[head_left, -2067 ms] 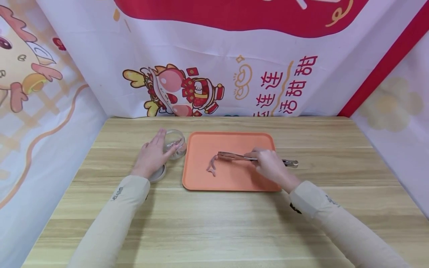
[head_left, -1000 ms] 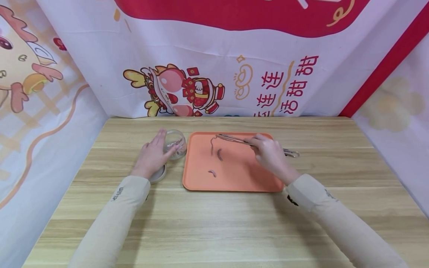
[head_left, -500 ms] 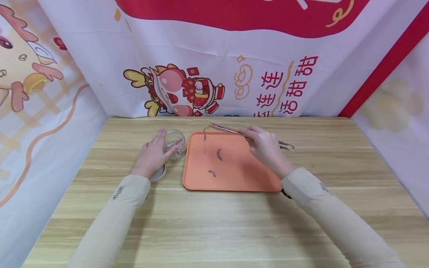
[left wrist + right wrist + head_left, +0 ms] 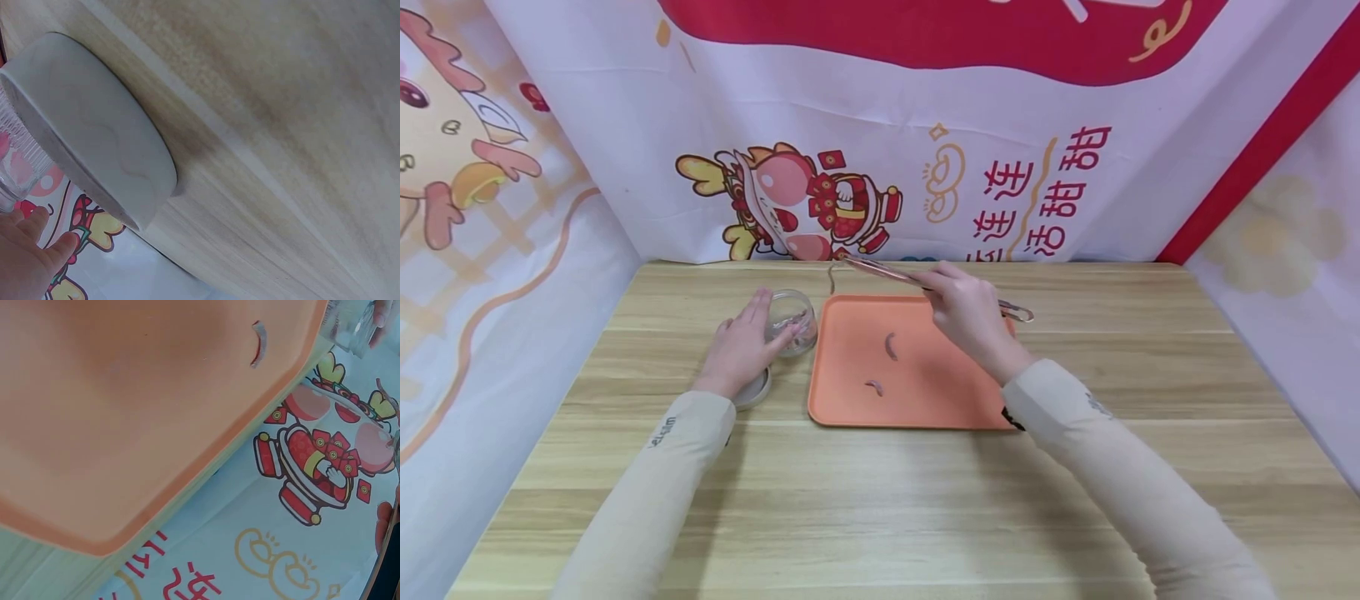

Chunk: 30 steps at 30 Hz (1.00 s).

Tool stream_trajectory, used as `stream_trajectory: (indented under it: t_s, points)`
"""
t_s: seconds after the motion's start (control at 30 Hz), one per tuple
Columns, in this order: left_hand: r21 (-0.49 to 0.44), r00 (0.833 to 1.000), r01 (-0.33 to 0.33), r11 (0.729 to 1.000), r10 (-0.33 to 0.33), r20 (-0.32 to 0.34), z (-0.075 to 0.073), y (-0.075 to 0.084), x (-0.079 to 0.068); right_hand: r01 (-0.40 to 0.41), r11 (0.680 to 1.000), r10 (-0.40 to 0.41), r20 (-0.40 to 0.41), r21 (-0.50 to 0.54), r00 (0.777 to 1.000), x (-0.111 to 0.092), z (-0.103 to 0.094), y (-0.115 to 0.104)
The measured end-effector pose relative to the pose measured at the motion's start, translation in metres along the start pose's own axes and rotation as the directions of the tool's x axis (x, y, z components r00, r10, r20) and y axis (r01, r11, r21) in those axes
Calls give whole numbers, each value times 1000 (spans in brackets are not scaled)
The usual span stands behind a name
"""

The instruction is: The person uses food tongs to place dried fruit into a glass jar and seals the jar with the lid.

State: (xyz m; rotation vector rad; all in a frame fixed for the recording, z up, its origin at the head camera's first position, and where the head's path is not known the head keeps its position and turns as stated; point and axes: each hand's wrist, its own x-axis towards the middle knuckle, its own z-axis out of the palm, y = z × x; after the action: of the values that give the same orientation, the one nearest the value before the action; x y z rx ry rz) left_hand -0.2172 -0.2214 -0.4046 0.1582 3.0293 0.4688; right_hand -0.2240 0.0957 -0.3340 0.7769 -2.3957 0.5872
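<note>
My right hand grips metal tongs raised above the far edge of the orange tray. From their tips hangs a thin, limp brownish strip, also visible in the right wrist view. Two short curved strips, one a little longer and one shorter, lie on the tray's left half. My left hand holds a clear round jar just left of the tray, thumb across its near side and fingers at its left. More strips show inside the jar.
A pale round lid sits on the wooden table, partly under the left forearm; it looms large in the left wrist view. A printed cloth backdrop rises right behind the table's far edge.
The tongs picked a strip from the cluster on the tray, lifted it, and moved away and left toward the jar's side. Two strips stay behind. My left hand has kept still.
</note>
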Motion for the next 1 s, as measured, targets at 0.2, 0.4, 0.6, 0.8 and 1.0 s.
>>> stream_trajectory:
  t_s: [0.2, 0.4, 0.6, 0.8, 1.0]
  points:
    - [-4, 1000, 5, 1000, -5, 7, -1, 0, 0, 6, 1000, -6, 27, 0, 1000, 8, 6, -11]
    - [-2, 1000, 9, 1000, -9, 8, -2, 1, 0, 23, 999, -21, 89, -24, 996, 15, 14, -24]
    - [0, 1000, 10, 1000, -10, 0, -1, 1, 0, 16, 999, -8, 195, -41, 981, 18, 23, -37]
    - [-3, 1000, 10, 1000, -10, 5, 0, 0, 1, 18, 998, -2, 291, -52, 957, 18, 34, -46]
    - [-6, 1000, 11, 1000, -11, 3, 0, 0, 2, 57, 996, -34, 280, -74, 959, 18, 42, -52]
